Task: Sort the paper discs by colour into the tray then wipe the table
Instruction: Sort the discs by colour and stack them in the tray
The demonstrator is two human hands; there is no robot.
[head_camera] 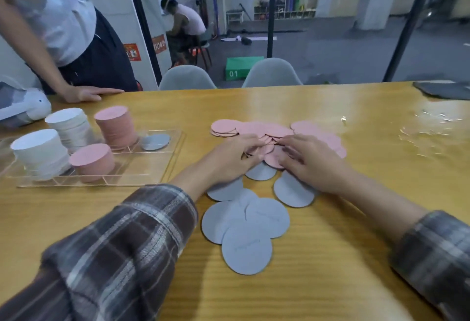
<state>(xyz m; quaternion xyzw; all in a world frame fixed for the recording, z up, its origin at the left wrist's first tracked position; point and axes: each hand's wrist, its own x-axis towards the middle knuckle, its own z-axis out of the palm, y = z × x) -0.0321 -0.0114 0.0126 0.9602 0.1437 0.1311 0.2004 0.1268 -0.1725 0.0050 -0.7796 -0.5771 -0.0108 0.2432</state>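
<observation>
Loose pink discs [256, 128] lie spread in the middle of the wooden table [330, 244]. Several grey-blue discs [245, 229] lie nearer me. My left hand [229, 159] and my right hand [309, 161] both rest on the pink pile, fingers curled around a few pink discs between them. At the left stands a clear tray [152, 165] with two white stacks [40, 152] [70, 124], two pink stacks [115, 127] [92, 161] and a few grey-blue discs [155, 141] in one compartment.
Another person's hand [87, 93] rests on the far left table edge. A white object [25, 106] lies beside it. Paper scraps [429, 129] are scattered at the right, and a dark cloth [445, 89] lies at the far right corner. Two grey chairs [272, 73] stand behind the table.
</observation>
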